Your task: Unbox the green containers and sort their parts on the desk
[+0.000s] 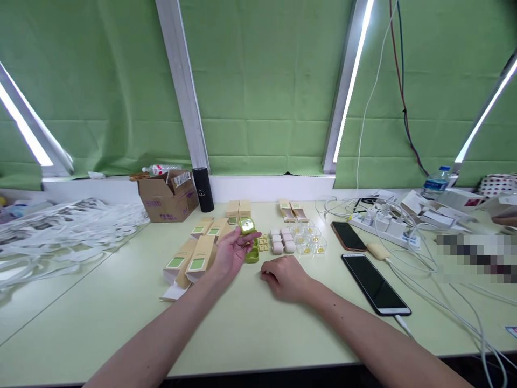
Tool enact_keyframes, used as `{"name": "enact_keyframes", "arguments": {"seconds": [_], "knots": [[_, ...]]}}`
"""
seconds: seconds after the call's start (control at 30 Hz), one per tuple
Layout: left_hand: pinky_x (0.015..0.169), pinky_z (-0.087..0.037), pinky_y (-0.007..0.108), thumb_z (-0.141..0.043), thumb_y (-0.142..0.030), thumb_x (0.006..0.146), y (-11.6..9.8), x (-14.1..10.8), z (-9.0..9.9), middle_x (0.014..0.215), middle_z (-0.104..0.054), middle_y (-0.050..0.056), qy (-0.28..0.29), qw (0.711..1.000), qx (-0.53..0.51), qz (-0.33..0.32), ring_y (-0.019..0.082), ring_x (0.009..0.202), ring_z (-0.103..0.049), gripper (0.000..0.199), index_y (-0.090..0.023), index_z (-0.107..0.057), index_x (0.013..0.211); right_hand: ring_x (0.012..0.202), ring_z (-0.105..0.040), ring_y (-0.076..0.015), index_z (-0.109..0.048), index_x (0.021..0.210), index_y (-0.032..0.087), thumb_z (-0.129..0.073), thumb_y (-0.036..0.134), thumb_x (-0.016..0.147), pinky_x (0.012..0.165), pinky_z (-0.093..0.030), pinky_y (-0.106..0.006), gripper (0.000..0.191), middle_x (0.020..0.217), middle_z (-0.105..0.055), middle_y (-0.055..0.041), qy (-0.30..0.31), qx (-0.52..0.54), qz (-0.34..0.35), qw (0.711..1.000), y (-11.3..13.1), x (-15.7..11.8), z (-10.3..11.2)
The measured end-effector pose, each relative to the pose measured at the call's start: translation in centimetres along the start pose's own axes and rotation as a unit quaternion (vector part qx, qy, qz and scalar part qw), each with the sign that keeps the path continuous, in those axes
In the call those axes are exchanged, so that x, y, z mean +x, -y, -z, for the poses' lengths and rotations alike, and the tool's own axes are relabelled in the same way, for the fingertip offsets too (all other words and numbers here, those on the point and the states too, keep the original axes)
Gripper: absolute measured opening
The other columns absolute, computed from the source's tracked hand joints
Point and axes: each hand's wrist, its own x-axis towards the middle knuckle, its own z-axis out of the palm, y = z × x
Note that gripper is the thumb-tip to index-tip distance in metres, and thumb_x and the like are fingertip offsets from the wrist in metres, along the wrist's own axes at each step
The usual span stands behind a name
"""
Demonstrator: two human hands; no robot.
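My left hand point(231, 253) holds a small green square case point(247, 226) between thumb and fingers, its pale face turned up. Below its fingertips, more green cases point(252, 255) sit on the table. My right hand point(286, 277) rests on the tabletop, its fingers curled in; nothing shows in them. Beyond it are small yellow squares point(263, 242), several pale pink rounded cases point(283, 240) in rows, and clear round containers point(310, 238) with yellow marks. Kraft cardboard boxes point(202, 252) with green windows lie left of my left hand.
A brown carton point(167, 196) and a black bottle point(203, 189) stand at the back left. White straps point(76, 231) spread over the far left. Two phones point(377, 284), a power strip point(383, 229) and tangled white cables lie at the right. More kraft boxes point(293, 210) stand at the back.
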Motion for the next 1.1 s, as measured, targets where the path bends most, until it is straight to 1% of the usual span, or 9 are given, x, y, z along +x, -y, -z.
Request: {"name": "enact_keyframes", "arguments": {"seconds": [0.3,0.43,0.5,0.57,0.7,0.8,0.83,0.93,1.1], "knots": [[0.064,-0.047,0.035,-0.078,-0.039,0.082,-0.3,0.1,0.2,0.086,-0.08,0.013,-0.002,0.999,0.025,-0.039,0.024,0.076,-0.071,0.032,-0.023,-0.05,0.081,0.065,-0.06,-0.0133,-0.071,0.088,0.021,-0.064,0.017,0.094,0.059,-0.025,-0.028,0.011,0.078,-0.075,-0.0007,0.007,0.013,-0.003,1.0,0.0,0.0,0.4],[0.061,-0.043,0.03,-0.079,-0.046,0.083,-1.6,-0.2,-0.1,0.08,-0.079,0.009,-0.005,0.99,0.098,-0.106,0.021,0.074,-0.07,0.035,-0.023,-0.052,0.081,0.066,-0.062,-0.0136,-0.072,0.09,0.021,-0.064,0.017,0.094,0.06,-0.026,-0.028,0.01,0.081,-0.077,-0.0012,0.012,0.019,-0.007,1.0,0.1,0.1,0.4],[0.059,-0.042,0.029,-0.076,-0.046,0.086,-2.6,-0.5,-0.4,0.075,-0.077,0.006,-0.018,0.97,0.182,-0.161,0.019,0.067,-0.067,0.033,-0.022,-0.055,0.079,0.067,-0.062,-0.0139,-0.073,0.092,0.022,-0.063,0.019,0.095,0.06,-0.026,-0.028,0.011,0.082,-0.077,-0.0014,0.01,0.02,-0.008,1.0,0.1,0.1,0.4],[0.059,-0.043,0.03,-0.071,-0.042,0.091,-3.7,-0.7,-0.7,0.071,-0.075,0.003,-0.037,0.926,0.297,-0.23,0.018,0.062,-0.063,0.026,-0.022,-0.06,0.078,0.067,-0.062,-0.0139,-0.074,0.092,0.022,-0.063,0.019,0.095,0.06,-0.026,-0.028,0.012,0.081,-0.077,-0.0013,0.006,0.021,-0.009,1.0,0.1,0.1,0.5],[0.07,-0.048,0.035,-0.067,-0.029,0.091,-5.7,-1.0,-0.7,0.072,-0.071,0.003,-0.052,0.775,0.498,-0.386,0.022,0.077,-0.06,0.019,-0.024,-0.071,0.074,0.066,-0.062,-0.0138,-0.073,0.09,0.022,-0.063,0.018,0.094,0.06,-0.025,-0.029,0.012,0.08,-0.077,-0.001,0.003,0.018,-0.012,1.0,0.2,0.1,0.5],[0.075,-0.048,0.039,-0.067,-0.023,0.091,-6.7,-1.1,0.3,0.073,-0.072,0.005,-0.01,0.678,0.58,-0.452,0.025,0.084,-0.053,0.017,-0.025,-0.077,0.079,0.067,-0.062,-0.0138,-0.073,0.091,0.021,-0.062,0.019,0.095,0.06,-0.025,-0.028,0.012,0.081,-0.077,-0.0016,0.01,0.017,-0.013,1.0,0.2,0.1,0.4],[0.077,-0.048,0.04,-0.066,-0.022,0.092,-6.9,-1.1,0.9,0.072,-0.072,0.005,0.015,0.645,0.612,-0.458,0.026,0.085,-0.051,0.019,-0.025,-0.078,0.078,0.067,-0.062,-0.0139,-0.073,0.091,0.021,-0.061,0.02,0.096,0.061,-0.025,-0.028,0.013,0.081,-0.077,-0.0019,0.014,0.019,-0.013,1.0,0.2,0.1,0.4],[0.083,-0.045,0.043,-0.062,-0.017,0.094,-7.0,-1.3,2.7,0.072,-0.072,0.007,0.083,0.558,0.717,-0.409,0.027,0.091,-0.048,0.024,-0.023,-0.079,0.077,0.069,-0.062,-0.0139,-0.073,0.094,0.021,-0.059,0.02,0.097,0.061,-0.026,-0.028,0.014,0.084,-0.078,-0.0023,0.024,0.026,-0.01,0.999,0.1,0.2,0.3],[0.082,-0.041,0.043,-0.061,-0.009,0.089,-5.8,-2.1,4.1,0.072,-0.071,0.008,0.128,0.473,0.811,-0.319,0.028,0.095,-0.05,0.027,-0.021,-0.075,0.069,0.071,-0.062,-0.0149,-0.074,0.106,0.023,-0.057,0.022,0.1,0.064,-0.028,-0.027,0.018,0.087,-0.077,-0.0037,0.033,0.017,0.0,0.999,0.0,0.2,0.3]]}}
